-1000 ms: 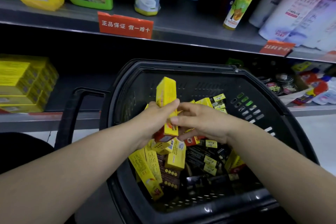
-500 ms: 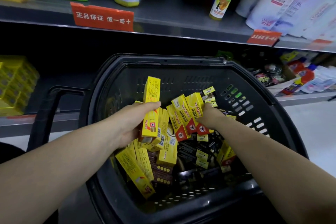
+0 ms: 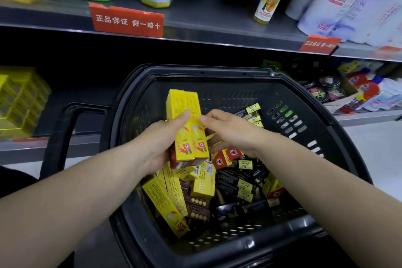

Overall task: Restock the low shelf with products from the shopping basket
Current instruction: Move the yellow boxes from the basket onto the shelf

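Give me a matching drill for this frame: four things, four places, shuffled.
Things:
1. yellow boxes standing upright
2. black boxes
3. red sign
4. round tins

Places:
A. on the low shelf, right of the basket
B. gripped by the left hand
C. on the front edge of the upper shelf
D. lying in the basket

Pairs: 1-B, 2-D, 3-C, 4-A
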